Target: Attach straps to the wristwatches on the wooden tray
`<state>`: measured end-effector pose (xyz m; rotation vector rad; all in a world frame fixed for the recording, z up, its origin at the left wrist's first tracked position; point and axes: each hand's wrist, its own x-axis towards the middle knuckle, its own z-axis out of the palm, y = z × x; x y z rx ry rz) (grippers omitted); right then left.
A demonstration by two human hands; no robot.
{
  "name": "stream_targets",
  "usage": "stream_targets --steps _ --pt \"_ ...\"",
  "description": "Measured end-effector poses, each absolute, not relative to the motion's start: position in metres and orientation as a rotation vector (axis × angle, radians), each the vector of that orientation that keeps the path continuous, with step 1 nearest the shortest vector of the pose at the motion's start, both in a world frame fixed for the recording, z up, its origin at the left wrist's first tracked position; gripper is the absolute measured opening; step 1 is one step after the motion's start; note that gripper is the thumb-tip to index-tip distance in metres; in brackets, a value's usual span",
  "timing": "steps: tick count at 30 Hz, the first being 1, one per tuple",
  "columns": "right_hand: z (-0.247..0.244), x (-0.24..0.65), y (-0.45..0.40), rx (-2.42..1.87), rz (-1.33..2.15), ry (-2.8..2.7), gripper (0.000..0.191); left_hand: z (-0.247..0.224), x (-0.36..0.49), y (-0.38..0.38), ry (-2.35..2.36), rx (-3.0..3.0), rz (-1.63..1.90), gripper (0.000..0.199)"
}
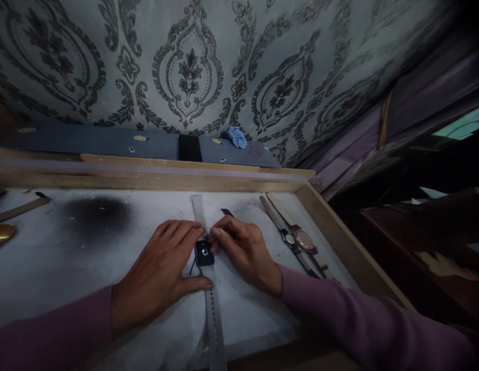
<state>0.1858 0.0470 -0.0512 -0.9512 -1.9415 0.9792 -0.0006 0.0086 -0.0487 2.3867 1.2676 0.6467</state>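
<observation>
A smartwatch (205, 253) with a dark square case lies face up on the white work surface, its pale strap (214, 319) stretched out above and below the case. My left hand (160, 273) steadies it, fingertips at the upper strap and case edge, thumb pressing the lower strap. At the upper right of the case, my right hand (241, 247) is closed in a pinch. Whatever its fingertips hold is too small or hidden to make out. Behind that hand a short dark strip (226, 212) shows. A thin dark piece (192, 265) lies left of the case.
Two wristwatches, one slim (288, 239) and one with a large round case (303, 239), lie to the right. A wooden rim (185, 181) borders the surface. At far left are a strap (20, 208) and a gold-coloured object (1, 233). A blue crumpled cloth (237, 137) sits behind.
</observation>
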Motion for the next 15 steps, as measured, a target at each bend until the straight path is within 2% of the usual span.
stream_targets --steps 5,15 --pt "-0.0528 0.1855 0.0462 -0.981 0.984 -1.927 0.016 -0.0492 -0.0002 0.0079 1.267 2.387 0.694 0.052" --pt "-0.0546 0.1856 0.0466 -0.962 1.002 -1.924 0.017 -0.0500 -0.0006 0.0088 1.262 2.416 0.653 0.057"
